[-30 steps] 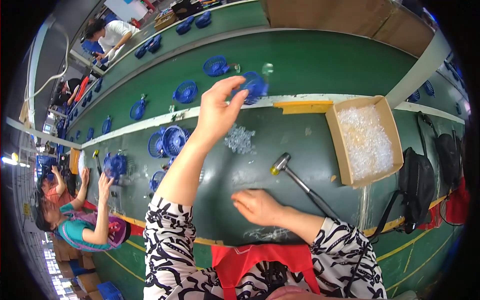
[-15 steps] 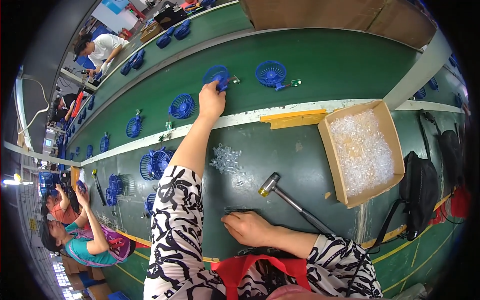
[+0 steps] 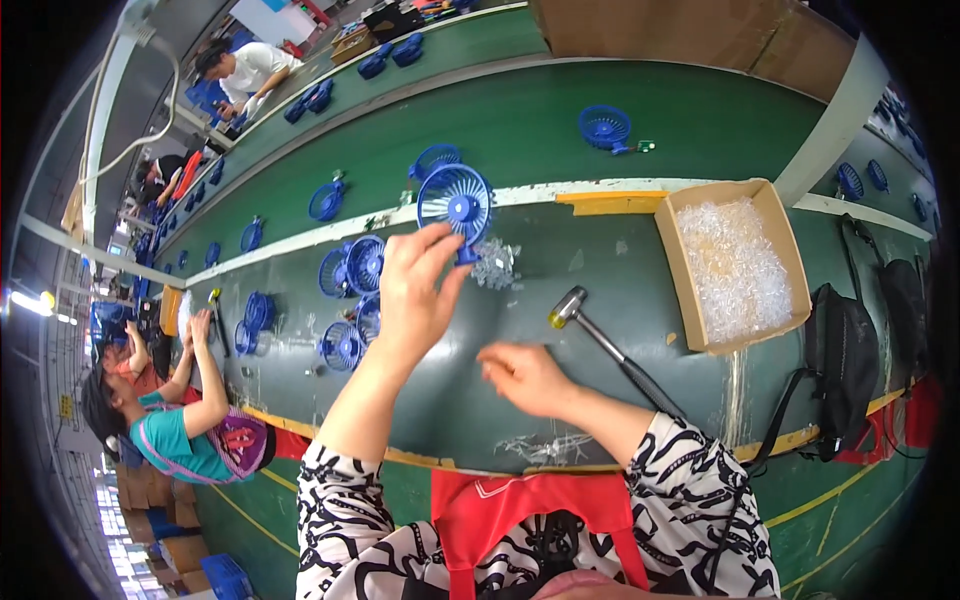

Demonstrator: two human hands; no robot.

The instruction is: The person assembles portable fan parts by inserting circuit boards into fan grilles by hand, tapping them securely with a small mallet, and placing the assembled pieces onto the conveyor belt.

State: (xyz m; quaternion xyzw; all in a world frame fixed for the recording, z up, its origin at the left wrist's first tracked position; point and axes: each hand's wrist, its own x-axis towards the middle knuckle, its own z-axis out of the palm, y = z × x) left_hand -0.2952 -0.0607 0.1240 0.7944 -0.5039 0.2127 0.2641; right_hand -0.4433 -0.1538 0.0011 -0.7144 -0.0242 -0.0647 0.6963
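Note:
My left hand [image 3: 417, 290] is raised over the dark green table [image 3: 600, 400] and grips a round blue fan [image 3: 455, 202] by its lower part, grille facing me. Just right of it lies a small heap of clear plastic pieces [image 3: 494, 264]. My right hand [image 3: 527, 378] hovers low over the table near me, fingers loosely curled, holding nothing I can see. A hammer [image 3: 600, 338] with a metal head and dark handle lies just right of that hand.
A cardboard box [image 3: 735, 265] of clear plastic pieces stands at the right. Several blue fan grilles [image 3: 352, 300] lie to the left. More blue fans [image 3: 605, 127] ride the green conveyor behind. A black bag [image 3: 850, 350] hangs at right. A seated person [image 3: 180, 420] works at the left.
My left hand has drawn back from the conveyor toward me, bringing a blue fan with it. My right hand has lifted slightly and shifted toward the hammer.

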